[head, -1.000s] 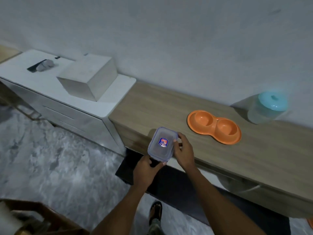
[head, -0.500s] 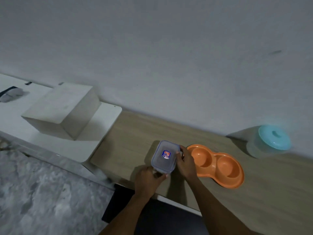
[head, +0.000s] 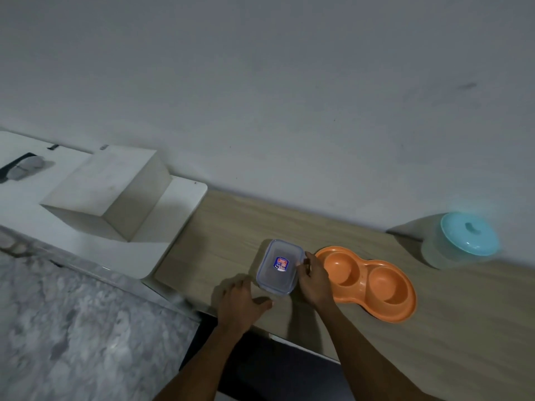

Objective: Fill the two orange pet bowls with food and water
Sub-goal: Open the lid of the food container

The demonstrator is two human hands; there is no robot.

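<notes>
The left hand [head: 241, 305] lies flat near the wooden worktop's [head: 231, 227] front edge, fingers spread and holding nothing. The right hand's [head: 314, 280] fingers curl round the right side of the clear rectangular lidded plastic container [head: 279, 266]. Just right of it sits the orange double pet bowl [head: 405, 311], long axis roughly along the front edge. Bare wood separates it from the teal-lidded clear jar [head: 463, 241] by the wall.
</notes>
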